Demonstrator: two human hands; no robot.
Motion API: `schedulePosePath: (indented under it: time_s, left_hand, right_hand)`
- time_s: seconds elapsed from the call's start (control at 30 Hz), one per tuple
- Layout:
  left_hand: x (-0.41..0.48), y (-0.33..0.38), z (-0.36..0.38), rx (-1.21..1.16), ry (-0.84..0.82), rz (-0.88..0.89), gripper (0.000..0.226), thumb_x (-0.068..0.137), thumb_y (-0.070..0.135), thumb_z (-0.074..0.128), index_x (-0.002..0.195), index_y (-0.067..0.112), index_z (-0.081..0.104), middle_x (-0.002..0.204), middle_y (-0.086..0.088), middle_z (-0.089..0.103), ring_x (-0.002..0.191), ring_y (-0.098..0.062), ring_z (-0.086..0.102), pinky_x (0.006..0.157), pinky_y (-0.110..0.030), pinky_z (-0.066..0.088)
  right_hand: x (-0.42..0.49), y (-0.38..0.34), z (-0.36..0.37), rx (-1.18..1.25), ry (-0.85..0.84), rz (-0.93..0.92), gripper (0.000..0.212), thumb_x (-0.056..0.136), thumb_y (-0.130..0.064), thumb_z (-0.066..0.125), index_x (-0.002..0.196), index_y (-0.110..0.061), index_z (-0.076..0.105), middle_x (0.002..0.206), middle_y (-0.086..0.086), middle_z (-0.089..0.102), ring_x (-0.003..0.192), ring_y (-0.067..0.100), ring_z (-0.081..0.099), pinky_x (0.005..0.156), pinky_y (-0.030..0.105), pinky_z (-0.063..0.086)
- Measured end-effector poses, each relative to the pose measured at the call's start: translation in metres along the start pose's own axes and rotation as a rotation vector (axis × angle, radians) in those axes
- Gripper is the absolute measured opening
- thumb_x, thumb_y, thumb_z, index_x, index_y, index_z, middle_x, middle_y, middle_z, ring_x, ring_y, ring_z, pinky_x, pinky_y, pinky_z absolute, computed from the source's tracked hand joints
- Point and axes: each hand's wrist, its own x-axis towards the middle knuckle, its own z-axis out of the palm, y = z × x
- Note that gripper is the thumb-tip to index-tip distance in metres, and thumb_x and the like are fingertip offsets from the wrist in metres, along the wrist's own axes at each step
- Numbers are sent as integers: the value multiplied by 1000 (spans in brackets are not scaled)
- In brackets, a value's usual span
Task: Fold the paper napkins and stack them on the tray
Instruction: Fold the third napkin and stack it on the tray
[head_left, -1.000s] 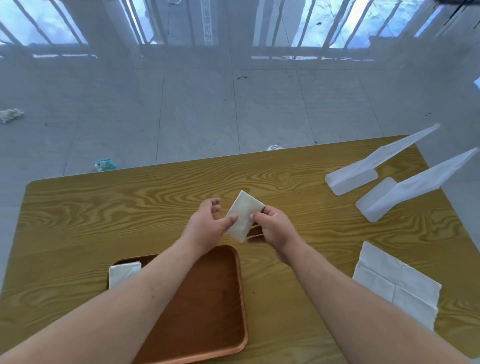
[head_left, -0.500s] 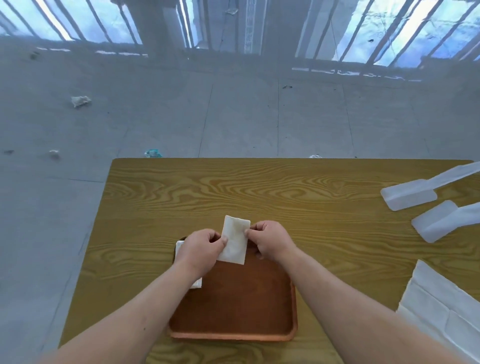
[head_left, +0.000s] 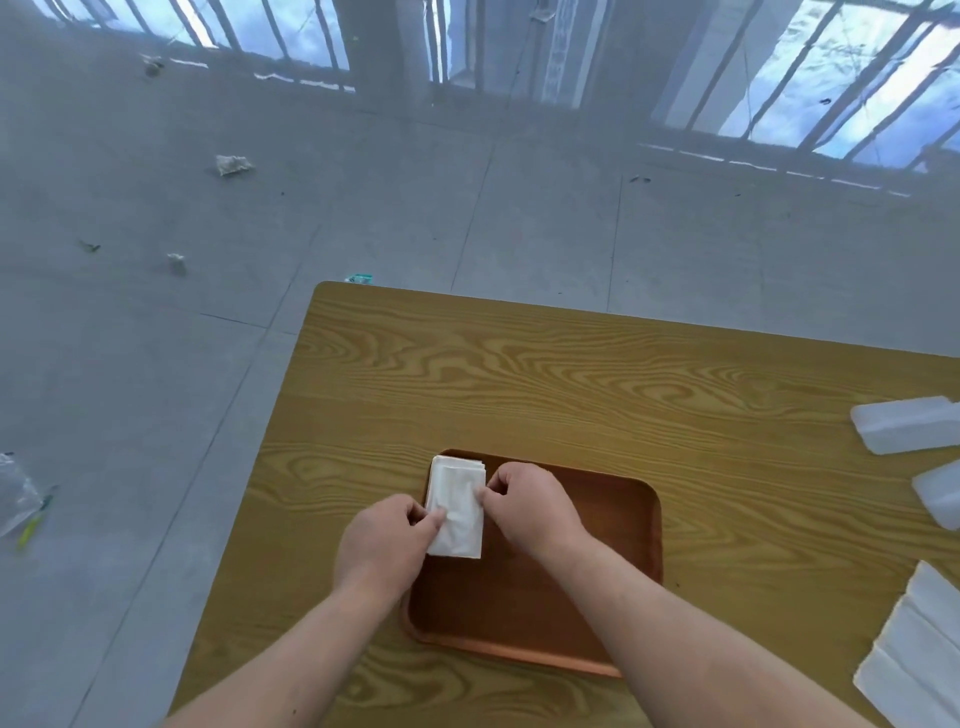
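A folded white napkin (head_left: 457, 506) lies over the far left corner of the brown wooden tray (head_left: 613, 561), on top of another folded napkin whose edges peek out at its far end. My left hand (head_left: 387, 548) pinches the napkin's left edge with thumb and fingers. My right hand (head_left: 530, 506) pinches its right edge with curled fingers. A pile of unfolded white napkins (head_left: 914, 660) lies at the table's right edge.
The tray sits on a wood-grain table (head_left: 571, 384) whose left edge runs close by my left arm. Two white plastic pieces (head_left: 904, 423) lie at the far right. Scraps of paper litter the grey tiled floor beyond.
Both hands have brought the folded napkin from above the table down onto the tray's far left corner, over the earlier napkin. The view has swung left.
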Motion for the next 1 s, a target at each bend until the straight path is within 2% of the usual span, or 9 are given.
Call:
schedulePosePath:
  time_s: [0.1,0.17,0.27,0.33,0.37,0.47,0.57,0.87,1.0]
  left_hand:
    - [5,1,-2,55,32,70,35,92,60,59,71,31,59,73,13,62,68,-4,56,57,-32,44]
    - [6,1,-3,93,82,145,29,92,58,60,82,31,59,85,13,60,76,-8,56,66,-35,50]
    - [1,-8,3,272,275,573,35,89,50,66,107,20,67,108,-1,66,98,-26,60,84,-44,52]
    - [-4,-16,9,389,277,867,49,87,53,62,118,16,71,126,-7,68,116,-29,63,99,-47,49]
    - [-6,-20,11,424,245,940,54,87,55,61,123,16,71,133,-8,67,124,-28,61,106,-48,45]
    - [-5,-29,13,497,138,966,62,86,57,62,130,15,69,138,-7,65,133,-24,57,115,-45,36]
    - [-5,-33,10,593,49,980,63,85,60,61,129,16,70,139,-8,64,134,-24,56,114,-46,43]
    - [-5,-39,5,670,-45,956,69,88,64,56,138,18,64,147,-10,57,140,-25,49,116,-50,40]
    - [-4,-39,3,673,-36,985,69,89,63,56,140,18,62,148,-9,56,142,-26,46,115,-48,26]
  right_hand:
    - [3,-3,2,-53,38,-46,25,95,-45,59,79,-27,62,71,-8,65,67,10,61,62,35,53]
    - [3,-3,3,-121,94,-104,24,96,-46,58,83,-26,61,76,-9,63,71,12,60,62,35,51]
    - [-4,7,7,-317,304,-439,18,95,-38,61,102,-21,65,100,-3,65,92,21,61,76,36,52]
    - [-11,17,14,-477,297,-686,40,87,-29,71,125,-18,68,126,6,67,118,30,62,97,45,54]
    - [-12,23,18,-542,263,-767,51,84,-27,75,133,-17,66,136,8,65,128,32,59,106,48,50]
    - [-9,32,26,-650,148,-791,57,92,-26,65,148,-16,54,155,9,50,147,30,40,120,48,32]
    - [-6,35,26,-693,60,-734,56,100,-27,49,155,-16,43,164,9,34,154,28,24,125,46,18]
    - [1,29,27,-727,-21,-745,59,103,-28,39,160,-17,32,170,11,16,157,31,8,126,43,-1]
    - [7,18,31,-768,-54,-760,61,103,-27,36,163,-19,22,171,9,11,158,30,4,126,42,-3]
